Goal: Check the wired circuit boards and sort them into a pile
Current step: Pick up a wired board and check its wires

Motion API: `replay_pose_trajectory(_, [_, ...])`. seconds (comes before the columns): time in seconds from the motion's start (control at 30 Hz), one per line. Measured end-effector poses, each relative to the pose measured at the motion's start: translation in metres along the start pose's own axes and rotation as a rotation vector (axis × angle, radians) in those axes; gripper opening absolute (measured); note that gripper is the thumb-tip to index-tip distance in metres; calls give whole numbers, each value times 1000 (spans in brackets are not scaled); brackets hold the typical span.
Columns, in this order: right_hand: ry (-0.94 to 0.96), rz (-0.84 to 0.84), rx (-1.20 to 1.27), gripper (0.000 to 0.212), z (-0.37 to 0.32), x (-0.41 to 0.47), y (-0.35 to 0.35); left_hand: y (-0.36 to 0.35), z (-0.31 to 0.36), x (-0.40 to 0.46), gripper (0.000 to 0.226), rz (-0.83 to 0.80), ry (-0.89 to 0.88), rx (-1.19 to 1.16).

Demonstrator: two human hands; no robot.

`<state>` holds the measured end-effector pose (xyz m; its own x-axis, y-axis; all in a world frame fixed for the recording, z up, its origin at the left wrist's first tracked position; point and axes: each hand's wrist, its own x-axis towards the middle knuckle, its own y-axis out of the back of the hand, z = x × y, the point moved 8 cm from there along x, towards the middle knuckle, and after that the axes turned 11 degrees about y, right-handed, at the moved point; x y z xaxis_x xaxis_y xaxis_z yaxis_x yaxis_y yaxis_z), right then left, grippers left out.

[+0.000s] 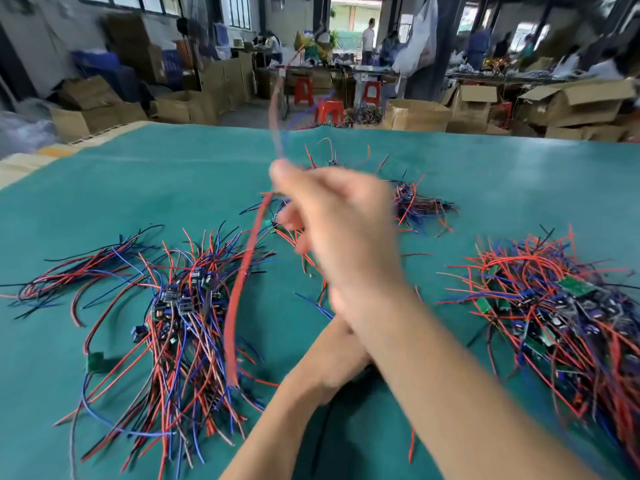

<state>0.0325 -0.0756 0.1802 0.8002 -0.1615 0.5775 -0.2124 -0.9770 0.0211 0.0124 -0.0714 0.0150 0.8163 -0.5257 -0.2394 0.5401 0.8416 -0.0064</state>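
Observation:
My right hand is raised over the middle of the green table, blurred by motion. Its fingers pinch thin red and blue wires that rise above it, and a long red wire sweeps down to the left. My left hand lies low under my right forearm, mostly hidden; its grip cannot be made out. A pile of wired circuit boards spreads at the left. A denser pile with green boards lies at the right. A smaller heap sits further back.
The green mat covers the table. A few loose wired boards lie behind my right hand. Cardboard boxes, red stools and people at benches fill the workshop beyond the far edge.

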Motion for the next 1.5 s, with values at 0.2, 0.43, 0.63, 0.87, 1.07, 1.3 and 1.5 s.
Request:
replay_pose_trajectory(0.2, [78, -553, -898, 53, 74, 16, -63, -3, 13, -1, 29, 3, -106, 25])
replay_pose_trajectory(0.43, [-32, -650, -1314, 47, 149, 67, 6, -11, 10, 8, 15, -115, -52, -112])
replay_pose_trajectory(0.63, [63, -495, -1349, 30, 161, 68, 35, -11, 7, 10, 13, -122, -28, -149])
replay_pose_trajectory(0.87, [27, -231, -980, 24, 150, 63, 75, -9, 6, 10, 14, -106, -29, -171])
replay_pose_trajectory(1.07, [-126, -46, -562, 18, 127, 23, 118, -3, 1, 14, 15, -51, 22, -325])
replay_pose_trajectory(1.3, [-210, -123, -111, 18, 91, -64, 113, 4, -2, 21, 41, -12, 97, -622])
replay_pose_trajectory(1.5, [-367, -591, 10, 19, 88, -92, 91, 8, -4, 20, 39, -2, 71, -595])
